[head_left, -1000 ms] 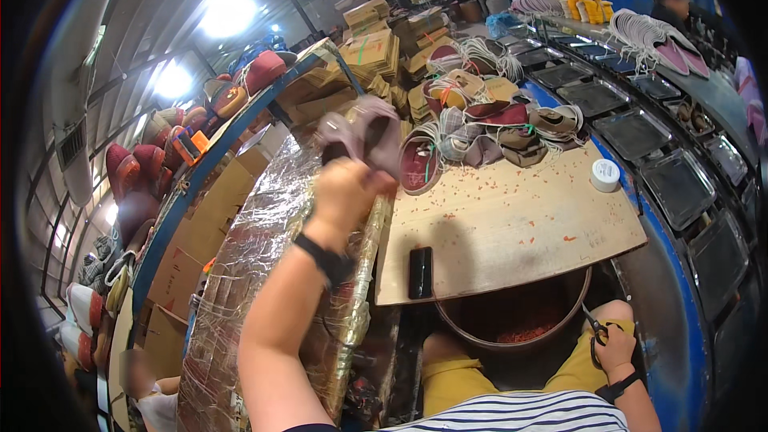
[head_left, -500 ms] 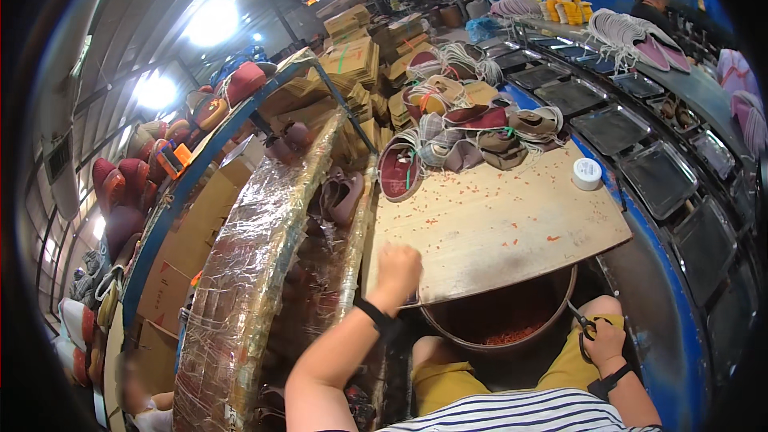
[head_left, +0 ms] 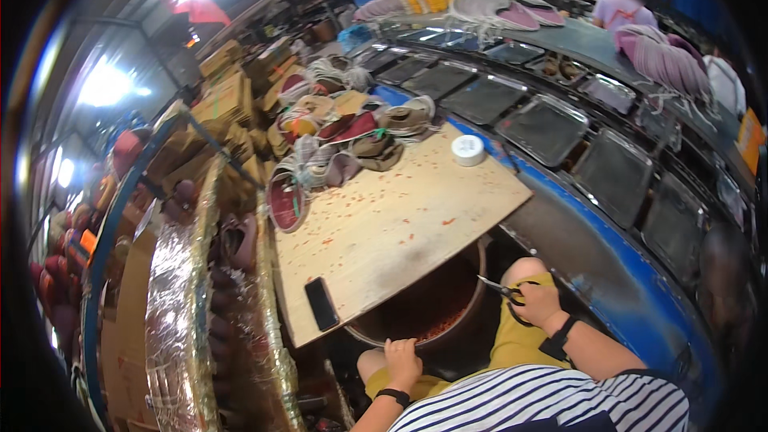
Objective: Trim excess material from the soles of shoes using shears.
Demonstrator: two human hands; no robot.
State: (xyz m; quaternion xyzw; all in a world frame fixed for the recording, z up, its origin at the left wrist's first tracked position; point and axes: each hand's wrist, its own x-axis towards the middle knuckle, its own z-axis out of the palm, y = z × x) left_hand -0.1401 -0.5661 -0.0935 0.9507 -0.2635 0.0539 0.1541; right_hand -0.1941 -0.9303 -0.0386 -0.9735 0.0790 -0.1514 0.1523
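Note:
A pair of black-handled scissors (head_left: pixel 509 292) is in my right hand (head_left: pixel 539 306), above my right knee. Its fingers are closed round the handles, and the blades point left over the tub. My left hand (head_left: pixel 404 362) rests by my left knee at the near rim of a round brown tub (head_left: pixel 482 272). Its fingers reach forward, lightly bent, with nothing seen in them. Reddish scraps (head_left: pixel 444 326) lie inside the tub, which is partly under a wooden board (head_left: pixel 376 228). A black phone (head_left: pixel 322 304) lies on the board's near left corner.
Several shoe uppers (head_left: pixel 340 132) are heaped at the board's far side, with a white round container (head_left: pixel 468 150) to their right. A wrapped rack of shoes (head_left: pixel 180 312) stands left. Metal trays (head_left: pixel 544 130) line the right. Cardboard (head_left: pixel 220 104) and people (head_left: pixel 628 12) are farther back.
My left hand has drawn back from the board's near left corner to the tub's near rim, uncovering the phone. My view has turned right. The scissors stay in my right hand.

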